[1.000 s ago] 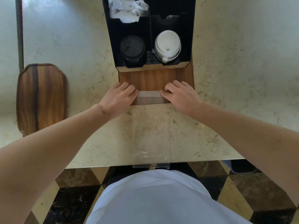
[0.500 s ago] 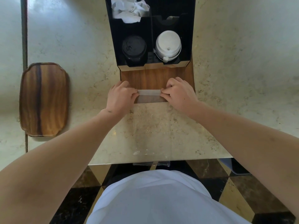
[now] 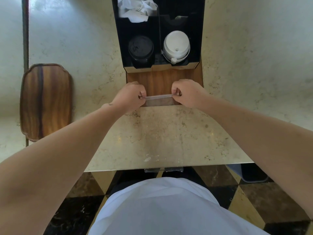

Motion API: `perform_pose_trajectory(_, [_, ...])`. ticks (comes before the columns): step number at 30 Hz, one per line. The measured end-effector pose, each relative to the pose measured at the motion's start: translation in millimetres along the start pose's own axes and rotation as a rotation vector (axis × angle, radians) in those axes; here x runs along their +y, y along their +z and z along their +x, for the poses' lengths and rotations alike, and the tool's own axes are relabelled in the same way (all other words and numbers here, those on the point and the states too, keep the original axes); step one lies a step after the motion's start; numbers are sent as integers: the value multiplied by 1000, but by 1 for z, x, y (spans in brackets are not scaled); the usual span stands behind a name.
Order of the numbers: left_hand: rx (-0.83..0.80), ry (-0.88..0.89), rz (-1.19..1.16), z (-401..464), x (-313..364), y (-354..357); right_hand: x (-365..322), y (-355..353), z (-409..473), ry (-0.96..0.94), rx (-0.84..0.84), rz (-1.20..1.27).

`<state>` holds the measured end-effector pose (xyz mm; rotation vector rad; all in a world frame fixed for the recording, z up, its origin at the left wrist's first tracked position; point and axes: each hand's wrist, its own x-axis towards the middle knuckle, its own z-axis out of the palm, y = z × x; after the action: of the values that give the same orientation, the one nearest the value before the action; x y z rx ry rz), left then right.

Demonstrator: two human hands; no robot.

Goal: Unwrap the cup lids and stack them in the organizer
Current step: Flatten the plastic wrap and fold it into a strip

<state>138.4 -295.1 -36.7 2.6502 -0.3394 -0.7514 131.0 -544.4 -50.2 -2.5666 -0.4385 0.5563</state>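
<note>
Pale marble counter above a chequered stone floor

A cream, brown-veined marble countertop [image 3: 169, 133] fills the view, glossy with soft light on its far left side. A dark-grained oblong wooden tray [image 3: 45, 100] with a scalloped rim lies on its left part. Below the counter's near edge, a polished floor of black, tan and brown diamond tiles [image 3: 245, 197] shows.

Organizer [image 3: 199, 48] far centre on counter [image 3: 169, 133]. Two lid stacks in near compartments: one left [image 3: 141, 48], one right [image 3: 176, 44]. Crumpled wrap [image 3: 135, 9] far-left compartment. Tray [image 3: 45, 100] far left.
</note>
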Motion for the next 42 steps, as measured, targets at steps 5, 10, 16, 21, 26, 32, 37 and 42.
perform_pose_trajectory(5, [99, 168, 101, -9, -9, 3, -1, 3, -14, -147, 109, -166])
perform_pose_trajectory(10, [220, 294, 239, -19, -16, 12, -1, 8, -21, -210, 128, -303])
perform_pose_trajectory(16, [243, 257, 318, -28, -18, 15, -5, 19, -45, -163, 83, -366])
perform_pose_trajectory(21, [310, 93, 217, -42, -2, 23, -15, 19, -42, -73, 97, -326])
perform_pose_trajectory(26, [313, -59, 92, -28, 5, 20, -26, 13, -38, 42, 130, -167])
perform_pose_trajectory(32, [265, -252, -221, -19, 13, 23, -22, 23, -29, 102, 197, -9])
perform_pose_trajectory(37, [167, -171, -200, -20, 8, 22, -6, 30, -28, 93, 182, 145])
perform_pose_trajectory(42, [39, -55, -28, -16, -1, 16, -3, 23, -22, 35, 106, 105])
